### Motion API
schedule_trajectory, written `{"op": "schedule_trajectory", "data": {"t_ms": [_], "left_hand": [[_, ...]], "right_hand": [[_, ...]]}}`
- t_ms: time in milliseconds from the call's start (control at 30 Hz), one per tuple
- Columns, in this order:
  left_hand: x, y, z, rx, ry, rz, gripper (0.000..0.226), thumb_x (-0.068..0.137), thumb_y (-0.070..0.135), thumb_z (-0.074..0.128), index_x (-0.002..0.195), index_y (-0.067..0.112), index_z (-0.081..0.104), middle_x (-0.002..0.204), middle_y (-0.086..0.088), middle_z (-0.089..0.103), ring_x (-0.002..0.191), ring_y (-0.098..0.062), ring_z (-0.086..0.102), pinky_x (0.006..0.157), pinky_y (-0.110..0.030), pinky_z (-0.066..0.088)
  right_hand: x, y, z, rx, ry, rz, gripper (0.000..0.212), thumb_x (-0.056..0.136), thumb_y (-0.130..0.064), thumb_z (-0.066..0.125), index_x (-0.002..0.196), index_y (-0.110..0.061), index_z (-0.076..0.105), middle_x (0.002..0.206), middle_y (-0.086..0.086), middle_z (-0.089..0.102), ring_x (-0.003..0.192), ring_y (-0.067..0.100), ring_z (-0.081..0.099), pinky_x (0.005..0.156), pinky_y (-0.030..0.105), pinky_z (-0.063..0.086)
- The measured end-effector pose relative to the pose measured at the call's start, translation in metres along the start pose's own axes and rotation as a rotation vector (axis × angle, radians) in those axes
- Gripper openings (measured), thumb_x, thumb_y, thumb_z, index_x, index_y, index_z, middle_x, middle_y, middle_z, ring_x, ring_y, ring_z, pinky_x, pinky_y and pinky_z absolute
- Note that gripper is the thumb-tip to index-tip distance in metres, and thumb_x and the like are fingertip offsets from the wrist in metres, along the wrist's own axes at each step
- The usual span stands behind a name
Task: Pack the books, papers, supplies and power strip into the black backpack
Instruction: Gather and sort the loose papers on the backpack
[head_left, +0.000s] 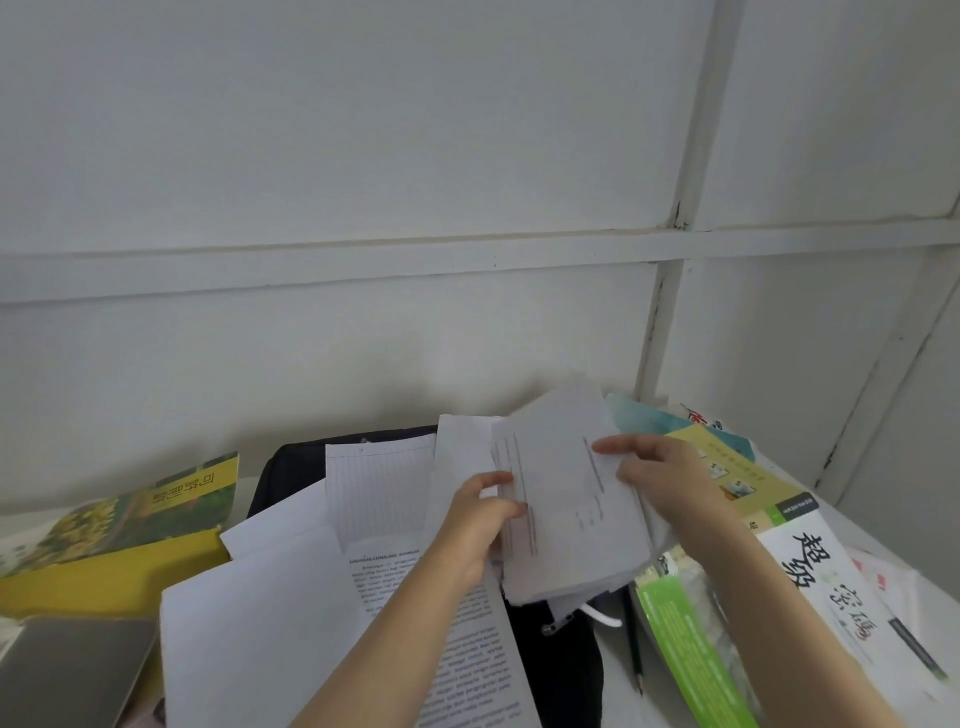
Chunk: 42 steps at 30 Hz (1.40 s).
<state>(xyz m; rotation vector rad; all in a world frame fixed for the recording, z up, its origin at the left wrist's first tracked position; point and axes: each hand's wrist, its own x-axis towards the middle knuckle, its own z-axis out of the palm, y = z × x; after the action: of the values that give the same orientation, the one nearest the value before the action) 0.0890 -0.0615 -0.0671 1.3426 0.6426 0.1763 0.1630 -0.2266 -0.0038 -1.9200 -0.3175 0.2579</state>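
Head camera view: a small stack of white printed papers (566, 499) was held up just above the black fabric backpack (291, 473), which was laid flat on the white table (618, 691) by the wall. The stack was gripped from both sides. The left hand (478, 525) was curled round its left edge with the thumb on top. The right hand (660, 473) was pinching the far right edge, thumb laid across the top sheet. So both hands were full, neither one slack. The print on the stack was too blurred to be read.

Most of the backpack was buried, tbh. A lined white sheet (379, 488), a page of dense printed text (467, 649) and some blank white sheets (249, 613) were spread over it. Only its far left corner and a dark strip on its right side were left showing. A white cord (602, 616) could be seen at that right side, just under the held stack.

Left of the backpack, a green-and-yellow paperback book (156, 509) was propped on a flat yellow thing (104, 577), with a flat grey cover (67, 670) nearer the camera.

Right of the backpack, a black pencil (634, 649) was lying just beside it. Past the pencil were a green-spined book (685, 639) and a white book with big black Chinese characters (821, 582). An olive-yellow book (737, 478) was partly hidden under the right wrist.
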Motion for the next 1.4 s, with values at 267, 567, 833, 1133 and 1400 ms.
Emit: {"op": "schedule_trajectory", "data": {"t_ms": [267, 567, 833, 1133, 1400], "left_hand": [[0.020, 0.030, -0.044, 0.227, 0.160, 0.243, 0.041, 0.084, -0.002, 0.058, 0.122, 0.013, 0.060, 0.122, -0.005, 0.059, 0.108, -0.020, 0.058, 0.084, -0.023, 0.048], [0.040, 0.031, -0.051, 0.457, 0.141, 0.113, 0.045, 0.089, 0.004, 0.055, 0.134, 0.006, 0.048, 0.130, -0.007, 0.051, 0.116, -0.021, 0.048, 0.087, -0.022, 0.038], [0.037, 0.031, -0.057, 0.218, 0.197, 0.101, 0.046, 0.087, -0.008, 0.050, 0.129, 0.010, 0.054, 0.135, -0.009, 0.051, 0.119, -0.026, 0.050, 0.098, -0.033, 0.043], [-0.002, 0.061, -0.096, 0.235, 0.214, 0.279, 0.033, 0.084, -0.002, 0.058, 0.099, 0.026, 0.066, 0.118, 0.000, 0.058, 0.109, -0.017, 0.056, 0.095, -0.029, 0.046], [-0.071, 0.030, -0.153, 0.466, 0.348, 0.222, 0.032, 0.087, 0.005, 0.061, 0.112, 0.025, 0.058, 0.091, 0.005, 0.055, 0.082, -0.008, 0.054, 0.060, -0.017, 0.041]], "right_hand": [[0.033, -0.002, 0.044, -0.213, -0.033, -0.073, 0.036, 0.088, -0.002, 0.045, 0.108, -0.020, 0.067, 0.107, -0.002, 0.060, 0.092, 0.017, 0.053, 0.075, 0.025, 0.039], [0.043, 0.016, 0.098, -0.575, -0.162, -0.031, 0.036, 0.090, -0.005, 0.045, 0.124, -0.013, 0.053, 0.115, 0.008, 0.060, 0.085, 0.016, 0.047, 0.070, 0.022, 0.036], [0.043, 0.021, 0.109, -0.373, -0.040, -0.108, 0.041, 0.085, 0.002, 0.048, 0.122, -0.014, 0.057, 0.123, 0.007, 0.058, 0.098, 0.021, 0.055, 0.069, 0.018, 0.038], [0.022, -0.011, 0.112, -0.032, -0.047, -0.104, 0.031, 0.089, -0.006, 0.042, 0.099, -0.025, 0.065, 0.105, -0.001, 0.059, 0.068, 0.008, 0.050, 0.048, 0.013, 0.033], [-0.035, -0.013, 0.148, -0.156, -0.319, -0.175, 0.028, 0.090, -0.004, 0.045, 0.099, -0.022, 0.065, 0.101, -0.011, 0.054, 0.085, 0.007, 0.051, 0.063, 0.008, 0.038]]}}
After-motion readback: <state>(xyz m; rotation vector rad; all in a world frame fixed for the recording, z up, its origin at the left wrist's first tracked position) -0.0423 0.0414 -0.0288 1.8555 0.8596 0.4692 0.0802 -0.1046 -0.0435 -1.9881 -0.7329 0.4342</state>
